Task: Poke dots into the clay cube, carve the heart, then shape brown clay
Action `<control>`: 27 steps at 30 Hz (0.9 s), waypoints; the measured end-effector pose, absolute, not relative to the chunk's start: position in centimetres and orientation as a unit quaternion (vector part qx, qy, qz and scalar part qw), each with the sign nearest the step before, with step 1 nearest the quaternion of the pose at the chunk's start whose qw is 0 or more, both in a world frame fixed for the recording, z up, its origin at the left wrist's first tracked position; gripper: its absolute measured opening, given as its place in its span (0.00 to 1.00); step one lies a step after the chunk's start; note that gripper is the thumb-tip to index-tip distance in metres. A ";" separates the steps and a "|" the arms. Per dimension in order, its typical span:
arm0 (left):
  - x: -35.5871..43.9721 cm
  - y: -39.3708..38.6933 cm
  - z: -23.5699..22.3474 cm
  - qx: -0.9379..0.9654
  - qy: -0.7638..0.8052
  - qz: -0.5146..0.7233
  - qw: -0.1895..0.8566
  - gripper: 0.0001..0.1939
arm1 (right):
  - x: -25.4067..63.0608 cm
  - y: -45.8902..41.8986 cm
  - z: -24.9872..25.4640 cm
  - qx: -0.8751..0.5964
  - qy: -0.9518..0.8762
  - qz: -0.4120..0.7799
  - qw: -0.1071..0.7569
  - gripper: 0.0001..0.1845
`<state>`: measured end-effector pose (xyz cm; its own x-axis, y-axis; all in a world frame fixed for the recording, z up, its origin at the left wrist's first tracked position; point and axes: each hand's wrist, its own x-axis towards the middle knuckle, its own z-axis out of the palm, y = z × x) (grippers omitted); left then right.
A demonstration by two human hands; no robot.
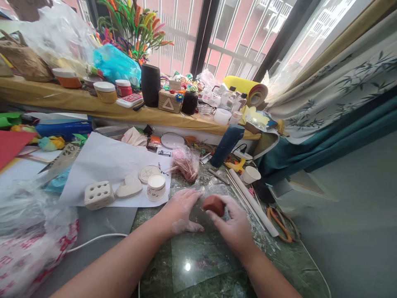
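Observation:
My right hand [233, 225] grips a lump of reddish-brown clay [214, 205] between thumb and fingers, just over a clear plastic sheet [192, 248] on the green marbled table. Powder whitens both hands. To its left, my left hand [183, 210] rests with thumb and fingers apart, holding nothing. Beyond the hands sits a clear plastic bag [187, 163] with more reddish clay inside. On white paper at the left lie a white dice shape [99, 194], a heart shape [129, 186], a round disc [149, 174] and a small paper cup [156, 187].
Right of my hands lie a white rolling tube [254, 203], thin sticks, orange-handled scissors [282, 223], a paper cup [251, 174] and a yellow glue gun [237, 165]. A dark blue cylinder [227, 145] leans behind. Jars and bottles crowd the windowsill [192, 121]. A plastic bag [34, 240] fills the left.

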<state>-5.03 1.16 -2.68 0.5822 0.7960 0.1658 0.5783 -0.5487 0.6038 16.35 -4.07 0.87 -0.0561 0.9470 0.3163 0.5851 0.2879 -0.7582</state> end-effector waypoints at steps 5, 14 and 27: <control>-5.0 1.2 -2.7 0.855 0.406 0.204 0.250 0.57 | 17.3 -4.7 2.5 -0.538 -0.614 0.137 0.561 0.24; -4.9 1.3 -2.8 0.860 0.397 0.209 0.245 0.55 | 16.5 -4.4 -2.4 -0.583 -0.725 0.196 0.310 0.33; -4.9 1.2 -2.5 0.855 0.396 0.216 0.254 0.56 | 17.3 -6.2 6.5 -0.495 -0.551 0.109 0.663 0.31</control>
<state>-4.93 1.21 -2.53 0.5921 0.7881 0.1686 0.5683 -0.5566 0.6060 17.32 -6.18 6.52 0.3689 0.6897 0.6231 0.4003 0.4871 -0.7762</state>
